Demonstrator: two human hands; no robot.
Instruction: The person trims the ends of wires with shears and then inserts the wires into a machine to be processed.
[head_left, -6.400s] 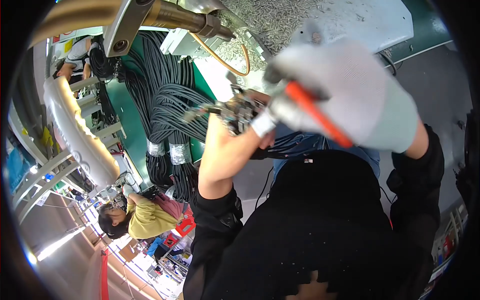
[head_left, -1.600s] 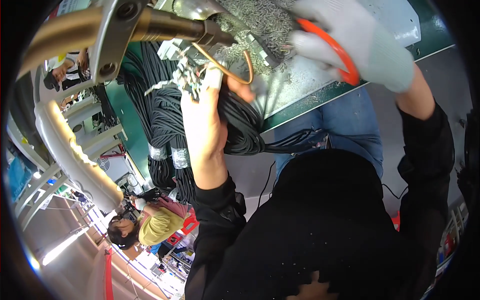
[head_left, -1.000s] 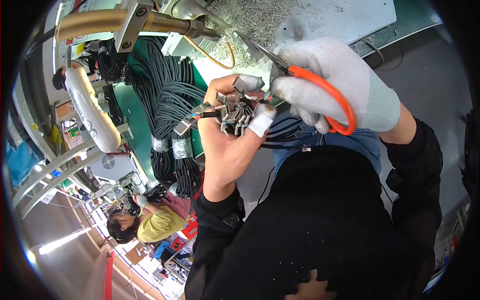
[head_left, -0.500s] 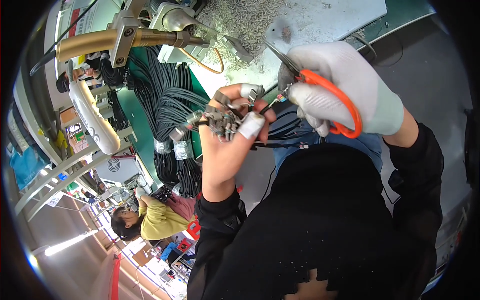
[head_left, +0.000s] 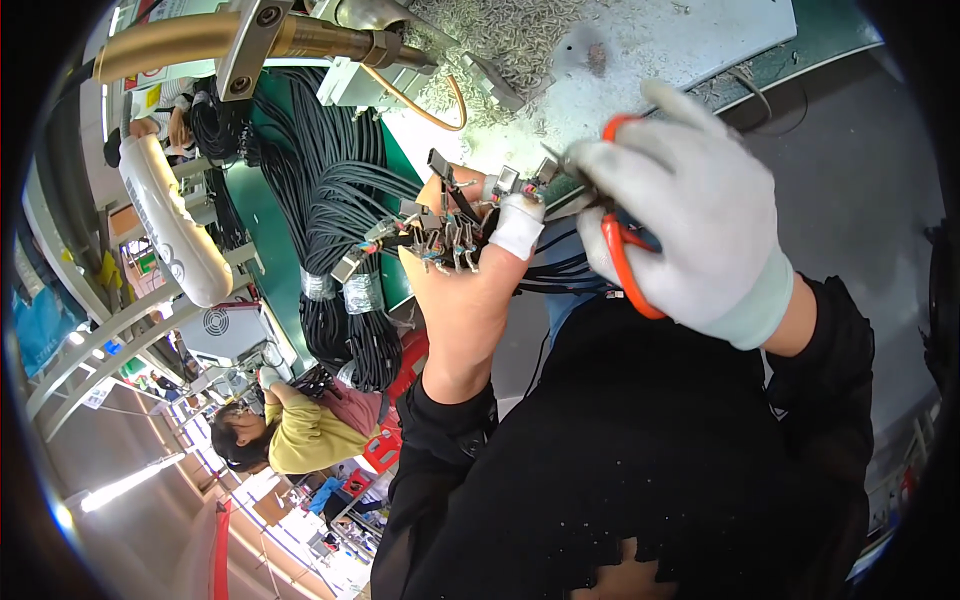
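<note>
At the bench (head_left: 835,42), newly spread right fingers (head_left: 622,166) hold scissors (head_left: 622,264); left fingers (head_left: 518,228) grip cables (head_left: 455,238).

The bare left hand (head_left: 465,300) curls into a firm grip, thumb (head_left: 517,232) wrapped in white, while just right of that grip the gloved right hand (head_left: 700,215) bends its fingers, one raised beyond its own hold
</note>
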